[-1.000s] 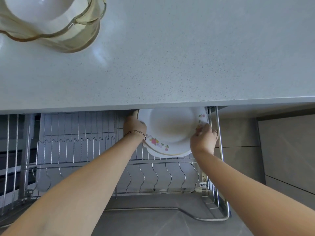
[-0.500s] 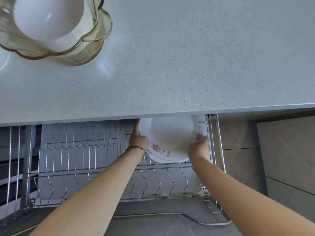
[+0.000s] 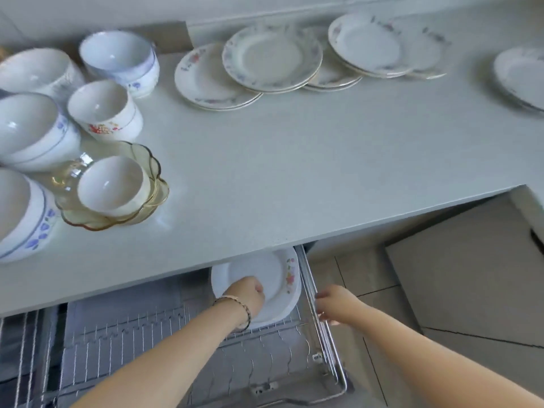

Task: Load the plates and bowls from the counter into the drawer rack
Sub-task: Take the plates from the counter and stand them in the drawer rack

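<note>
A white plate with a flowered rim [image 3: 275, 276] stands on edge at the right end of the wire drawer rack [image 3: 164, 340], under the counter lip. My left hand [image 3: 245, 295], with a bracelet on the wrist, rests against the plate's lower left face with its fingers curled on it. My right hand [image 3: 334, 301] is off the plate, fingers apart, beside the rack's right rail. On the counter [image 3: 294, 148] lie overlapping stacks of plates [image 3: 273, 58] at the back, and several bowls [image 3: 114, 58] at the left.
An amber glass dish [image 3: 147, 178] with a white cup in it stands near the counter's front left. One more plate [image 3: 521, 76] lies at the far right. Grey cabinet fronts and a tiled floor [image 3: 368, 278] are to the right of the drawer.
My right hand has let go of the plate and moved right to the rack's rail. The view has tilted up, so the counter's plates and bowls now show.
</note>
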Motion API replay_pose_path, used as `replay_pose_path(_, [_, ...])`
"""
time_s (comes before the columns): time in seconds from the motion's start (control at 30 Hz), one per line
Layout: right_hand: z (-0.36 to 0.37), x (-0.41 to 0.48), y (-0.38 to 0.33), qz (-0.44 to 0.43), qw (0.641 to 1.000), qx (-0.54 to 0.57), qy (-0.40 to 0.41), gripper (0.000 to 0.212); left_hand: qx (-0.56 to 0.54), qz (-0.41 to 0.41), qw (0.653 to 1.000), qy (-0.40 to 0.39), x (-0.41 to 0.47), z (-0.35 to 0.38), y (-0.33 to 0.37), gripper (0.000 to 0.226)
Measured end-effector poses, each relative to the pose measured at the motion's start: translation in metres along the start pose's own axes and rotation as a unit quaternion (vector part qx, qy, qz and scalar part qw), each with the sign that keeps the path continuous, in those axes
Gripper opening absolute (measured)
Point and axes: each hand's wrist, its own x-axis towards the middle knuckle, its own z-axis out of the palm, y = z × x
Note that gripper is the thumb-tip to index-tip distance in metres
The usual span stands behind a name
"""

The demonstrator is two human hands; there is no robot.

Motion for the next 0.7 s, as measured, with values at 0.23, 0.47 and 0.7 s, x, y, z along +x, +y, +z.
replay_pose_path(0.23, [-0.152, -0.089, 0.051, -0.015, 0.998, -0.004, 0.055, 0.021, 0.062, 0.115, 0.991, 0.017, -0.048, -0.006, 0.176, 0.025])
replay_pose_path(0.47, [-0.334, -0.135, 0.155, -0.028, 0.98, 0.064, 0.186, 0.015, 0.116, 0.205, 0.97, 0.058, -0.065, 0.044, 0.383, 0.034])
replay_pose_path(0.7, [-0.494, -0.134, 0.211, -0.025, 0.972, 0.06, 0.226, 0.032, 0.131, 0.204, 0.966, 0.086, -0.037, 0.077, 0.536, 0.027])
